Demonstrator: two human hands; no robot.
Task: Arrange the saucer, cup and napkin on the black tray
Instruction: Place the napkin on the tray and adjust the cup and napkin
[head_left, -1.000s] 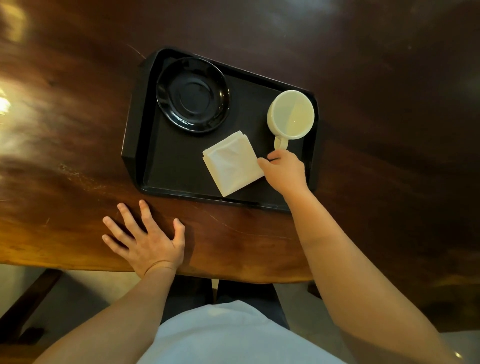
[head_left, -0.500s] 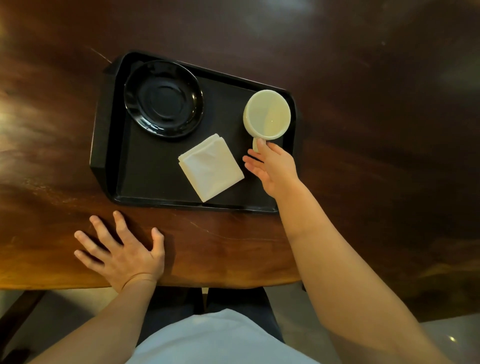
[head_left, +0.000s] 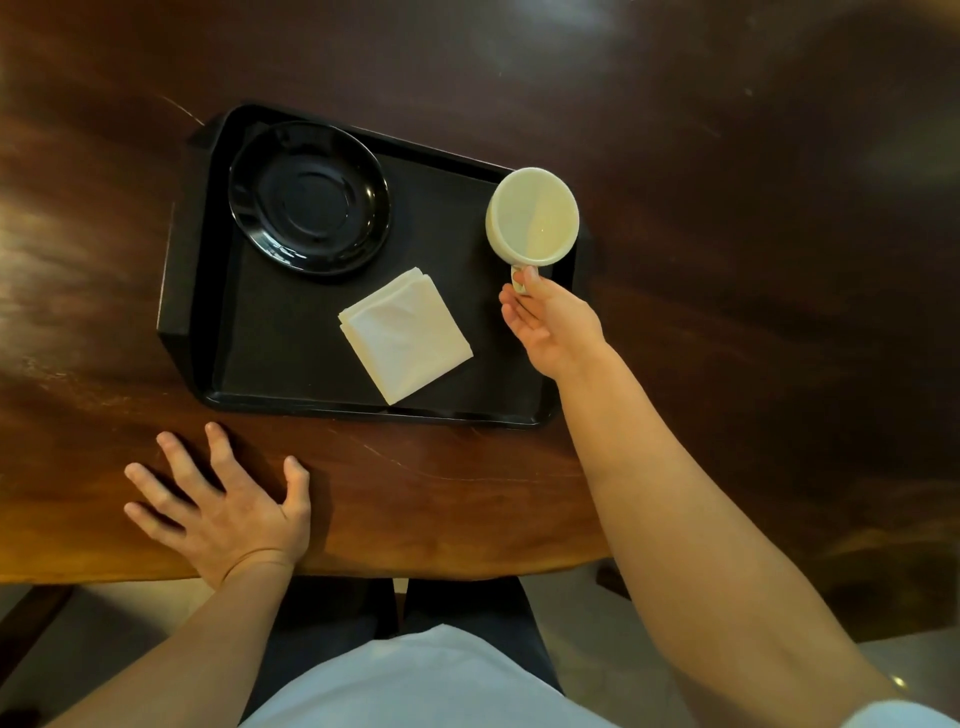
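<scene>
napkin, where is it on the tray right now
In the head view the folded white napkin lies flat on the black tray, near its front edge, below and right of the saucer and left of the right hand.

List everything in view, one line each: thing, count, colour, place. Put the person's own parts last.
table: one, dark brown wood, fills the view
tray: one, black, on the table
saucer: one, black, far left corner of the tray
napkin: one, white, folded, near middle of the tray
cup: one, cream, far right corner of the tray
left hand: one, flat on the table, fingers spread
right hand: one, fingers at the cup's handle; grip unclear
</scene>
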